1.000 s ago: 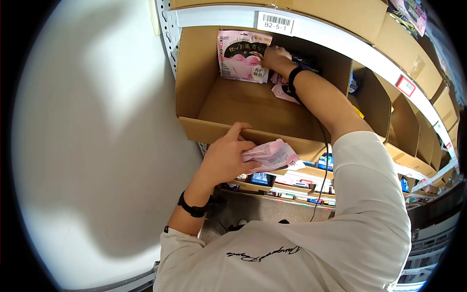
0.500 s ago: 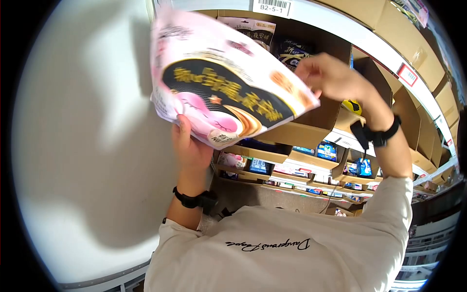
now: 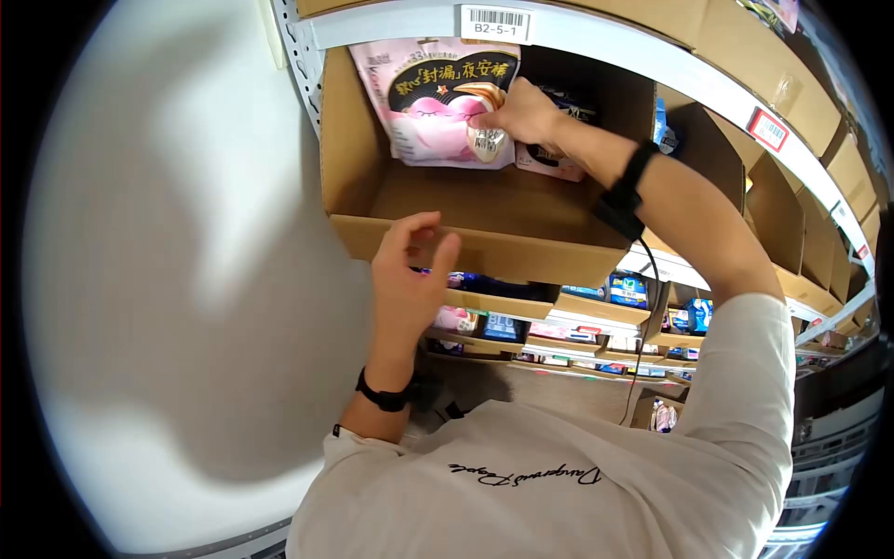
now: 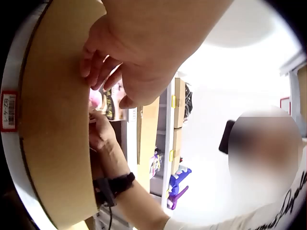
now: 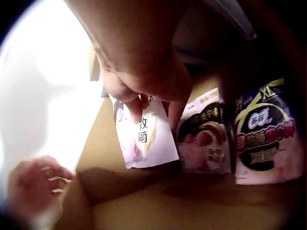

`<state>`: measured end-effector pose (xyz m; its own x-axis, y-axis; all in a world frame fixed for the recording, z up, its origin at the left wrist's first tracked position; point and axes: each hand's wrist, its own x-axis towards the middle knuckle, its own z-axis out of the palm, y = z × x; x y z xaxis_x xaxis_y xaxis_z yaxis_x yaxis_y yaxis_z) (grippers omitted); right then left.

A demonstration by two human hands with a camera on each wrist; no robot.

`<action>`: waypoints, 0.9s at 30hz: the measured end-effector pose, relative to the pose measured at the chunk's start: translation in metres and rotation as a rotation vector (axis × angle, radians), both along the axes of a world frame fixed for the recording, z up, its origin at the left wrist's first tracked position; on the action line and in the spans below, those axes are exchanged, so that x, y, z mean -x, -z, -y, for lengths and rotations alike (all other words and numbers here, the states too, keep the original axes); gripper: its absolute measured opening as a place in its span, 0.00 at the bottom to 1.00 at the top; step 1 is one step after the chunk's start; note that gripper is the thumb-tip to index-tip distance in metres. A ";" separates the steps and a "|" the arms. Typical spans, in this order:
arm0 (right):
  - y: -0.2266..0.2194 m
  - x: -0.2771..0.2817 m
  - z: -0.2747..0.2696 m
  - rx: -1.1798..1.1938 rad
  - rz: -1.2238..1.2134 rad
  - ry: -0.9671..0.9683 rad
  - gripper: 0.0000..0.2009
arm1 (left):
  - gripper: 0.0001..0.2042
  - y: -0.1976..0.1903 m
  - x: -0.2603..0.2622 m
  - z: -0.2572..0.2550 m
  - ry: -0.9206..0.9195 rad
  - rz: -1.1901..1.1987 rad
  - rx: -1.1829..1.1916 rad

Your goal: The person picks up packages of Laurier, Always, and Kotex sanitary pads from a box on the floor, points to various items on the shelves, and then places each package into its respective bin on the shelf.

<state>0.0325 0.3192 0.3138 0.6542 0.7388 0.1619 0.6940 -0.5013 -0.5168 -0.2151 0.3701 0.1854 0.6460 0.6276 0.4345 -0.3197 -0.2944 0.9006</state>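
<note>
My right hand [image 3: 535, 119] pinches the right edge of a pink pouch [image 3: 433, 130] with a black label and a sleeping-mask picture. The pouch stands upright at the back left of an open cardboard box [image 3: 475, 252]. In the right wrist view, the thumb and fingers are at the pouch's upper part, hiding some of its print. Beside it stand a similar pink pouch [image 5: 204, 158] and a dark-and-pink pouch [image 5: 268, 143]. My left hand [image 3: 410, 275] holds nothing, its fingers loosely bent just before the box's front wall.
A white shelf rail [image 3: 410, 33] with a B2-5-1 label [image 3: 496, 24] crosses above the box. To the left is a white wall [image 3: 168, 279]. More divided cardboard boxes [image 3: 778, 219] line the right, and lower shelves hold packets [image 3: 503, 326]. A cable [image 3: 652, 289] hangs from the right wrist.
The left hand raised a pink pouch before the box, with the right hand near its corner. Now the right hand has that pouch inside at the back left, and the left hand has let go.
</note>
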 end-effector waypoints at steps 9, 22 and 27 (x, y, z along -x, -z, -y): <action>0.063 -0.079 -0.084 -0.026 0.081 -0.018 0.20 | 0.25 0.023 -0.001 -0.005 -0.396 -0.184 -0.829; 0.011 -0.065 -0.079 0.790 -0.130 -0.019 0.29 | 0.27 0.039 -0.013 -0.009 -0.420 -0.152 -0.887; 0.021 -0.025 -0.072 0.898 0.247 -0.324 0.33 | 0.32 0.051 -0.020 -0.008 -0.407 -0.123 -0.901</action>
